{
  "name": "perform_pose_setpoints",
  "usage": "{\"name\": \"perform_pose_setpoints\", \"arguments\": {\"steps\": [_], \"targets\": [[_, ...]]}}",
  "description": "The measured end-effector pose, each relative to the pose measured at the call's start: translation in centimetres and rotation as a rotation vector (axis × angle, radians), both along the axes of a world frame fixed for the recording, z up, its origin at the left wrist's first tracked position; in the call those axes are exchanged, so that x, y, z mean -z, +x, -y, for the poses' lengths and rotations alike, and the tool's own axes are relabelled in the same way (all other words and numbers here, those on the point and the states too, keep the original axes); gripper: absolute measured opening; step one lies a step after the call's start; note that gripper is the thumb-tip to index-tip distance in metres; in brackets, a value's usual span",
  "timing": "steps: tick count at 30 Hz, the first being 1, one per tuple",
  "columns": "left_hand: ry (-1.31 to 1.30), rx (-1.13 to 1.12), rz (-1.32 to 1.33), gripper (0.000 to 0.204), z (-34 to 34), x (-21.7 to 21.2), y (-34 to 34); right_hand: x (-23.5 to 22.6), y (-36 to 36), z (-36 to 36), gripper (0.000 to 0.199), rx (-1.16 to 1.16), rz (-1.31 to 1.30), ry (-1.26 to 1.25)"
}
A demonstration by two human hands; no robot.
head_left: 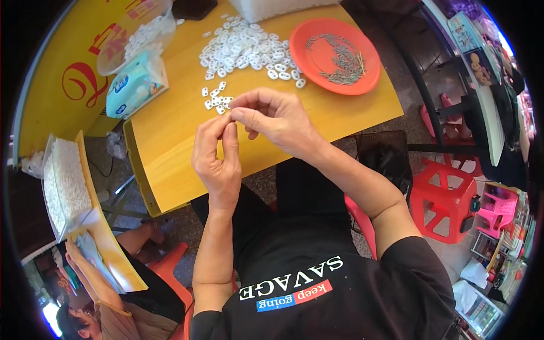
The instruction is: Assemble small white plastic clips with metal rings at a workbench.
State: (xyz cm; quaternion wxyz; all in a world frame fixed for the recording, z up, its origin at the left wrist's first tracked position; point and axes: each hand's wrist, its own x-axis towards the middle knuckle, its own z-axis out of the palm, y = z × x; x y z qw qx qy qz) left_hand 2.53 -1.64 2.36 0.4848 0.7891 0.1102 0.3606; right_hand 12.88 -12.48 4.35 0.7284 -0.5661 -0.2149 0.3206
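Note:
Over the near part of the yellow table [170, 164], my left hand [217, 161] and my right hand [277, 118] meet at the fingertips. Both pinch at the same spot; whatever lies between the fingers is too small and covered to make out. Just beyond the fingertips is a small cluster of white oval pieces with two dark-looking holes [216, 101]. A larger heap of similar white pieces [243, 51] spreads farther back. To its right, a red plate [303, 54] holds many thin grey metal pins [347, 61].
A blue tissue pack [137, 85] and a clear tub of white pieces [148, 41] stand at the table's left. A white box [280, 7] is at the back. Red stools [443, 195] stand right. Lower left, another person [116, 311] sits near a bag of white bits [67, 184].

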Motion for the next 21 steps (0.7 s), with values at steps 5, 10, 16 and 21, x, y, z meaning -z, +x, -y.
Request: {"name": "perform_pose_setpoints", "arguments": {"steps": [5, 10, 16, 21], "targets": [[-0.178, 0.044, -0.006, 0.014, 0.6, -0.3, -0.1, -0.2, -0.3, 0.3, 0.020, 0.029, 0.171, -0.043], [-0.779, 0.143, 0.004, 0.014, 0.6, 0.0, 0.5, -0.2, 0.9, 1.3, 0.022, 0.019, 0.686, -0.108], [-0.958, 0.292, -0.072, 0.013, 0.9, 0.2, 1.1, -1.1, 1.9, 3.0, 0.034, -0.010, 0.708, -0.155], [-0.864, 0.324, -0.074, 0.011, 1.5, 1.1, 1.7, -1.7, 6.4, 5.6, 0.013, 0.149, 0.968, -0.234]]}}
